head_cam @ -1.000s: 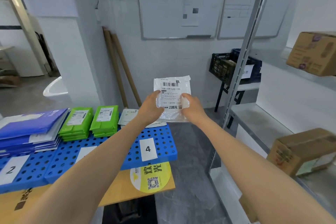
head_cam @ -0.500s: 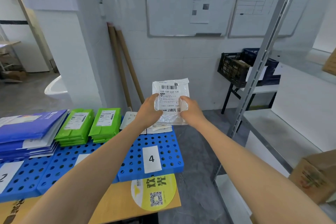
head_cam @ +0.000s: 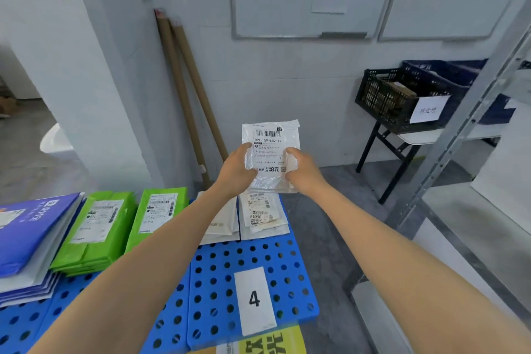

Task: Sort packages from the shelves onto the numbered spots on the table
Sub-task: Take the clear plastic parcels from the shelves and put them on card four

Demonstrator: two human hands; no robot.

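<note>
In the head view, a package point(head_cam: 270, 152) is held upright in the air over the far right corner of the worktop point(head_cam: 218, 282), label side turned to the camera. It is taken at its lower half from both sides: the left hand point(head_cam: 237, 169) is clamped on the left edge and the right hand point(head_cam: 301, 169) on the right edge, a thumb laid on the front in each grip and the remaining fingers hidden behind. The package appears to be a thin film bag with flat contents; it is judged light, soft and floppy, with a slick, crinkled skin, and no fragility can be told. The two side edges, well below the barcode, are judged the best places to be held, since the print is left readable there and the bag is kept from folding; a grip at one corner alone would likely let it droop. Directly below it, a white pile point(head_cam: 258, 215) of similar bags lies at the far right corner, behind the card marked 4 point(head_cam: 254, 300). Green piles point(head_cam: 97, 227) and a blue pile point(head_cam: 31, 224) are ranged toward the left edge. If the package belongs on spot 4, it is best laid flat and square, as film on film may slide toward the right edge.
</note>
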